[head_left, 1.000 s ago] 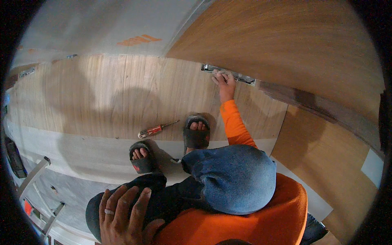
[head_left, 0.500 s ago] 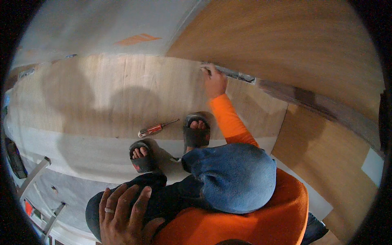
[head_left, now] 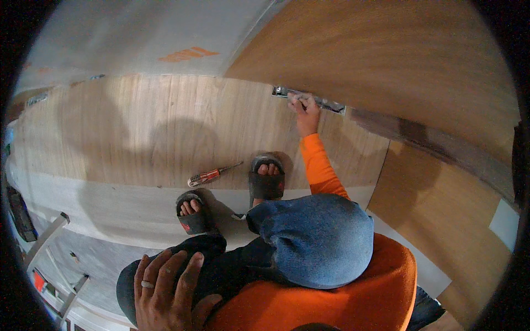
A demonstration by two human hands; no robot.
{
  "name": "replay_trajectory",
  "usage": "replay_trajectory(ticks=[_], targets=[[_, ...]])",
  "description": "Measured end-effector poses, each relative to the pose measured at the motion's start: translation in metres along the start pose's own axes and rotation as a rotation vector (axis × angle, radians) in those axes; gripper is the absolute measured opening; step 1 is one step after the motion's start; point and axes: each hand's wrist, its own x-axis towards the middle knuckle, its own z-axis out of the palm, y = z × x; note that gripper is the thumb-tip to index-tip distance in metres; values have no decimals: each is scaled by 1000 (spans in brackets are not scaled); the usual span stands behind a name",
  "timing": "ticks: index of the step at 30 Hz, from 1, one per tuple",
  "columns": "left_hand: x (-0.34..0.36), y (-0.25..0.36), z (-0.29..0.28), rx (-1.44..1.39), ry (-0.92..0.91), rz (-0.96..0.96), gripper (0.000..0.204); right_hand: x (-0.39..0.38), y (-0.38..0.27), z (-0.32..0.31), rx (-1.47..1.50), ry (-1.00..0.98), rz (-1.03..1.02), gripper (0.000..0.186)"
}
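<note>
Up at one o'clock, you're reaching out your right hand, and its fingers are curling over the long, metal-lined slot in the floor. That slot is running from twelve to two o'clock, hugging the foot of the big brown wood-grain panel, and your knuckles are covering its middle. Your thumb and fingers are bunching close together there, but I can't tell whether they're pinching anything or touching the metal. Behind them your orange sleeve is stretching back toward five o'clock, passing beyond your denim-covered right knee.

Down at seven o'clock, your left hand is resting palm-down on your left knee, fingers spreading a little apart, a pale ring showing on one of them.

Just left of centre, at nine o'clock, a red-handled screwdriver is lying on the pale wood-grain floor, its shaft pointing toward two o'clock. Your black slide sandals are flanking it: the right sandal is sitting near its tip, the left sandal below its handle. At eleven o'clock, an orange marking is standing out on a grey surface.
</note>
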Motion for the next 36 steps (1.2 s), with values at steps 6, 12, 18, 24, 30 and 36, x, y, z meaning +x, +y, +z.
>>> replay_trajectory(ticks=[6,12,18,24,30,36], targets=[[-2,1,1,-11,8,9,54,2,1,-1,36,-39,11,7],[-1,1,1,10,-5,12,55,-2,12,5,64,8,8,7],[-2,5,2,17,9,7,54,8,17,2,-443,2,-161,14],[0,6,0,25,9,8,54,1,-15,44,-1035,-7,-448,13],[0,5,-1,15,9,-23,53,-6,-17,17,-270,139,-134,9],[5,4,-4,17,3,6,53,-2,2,-4,49,15,42,7]])
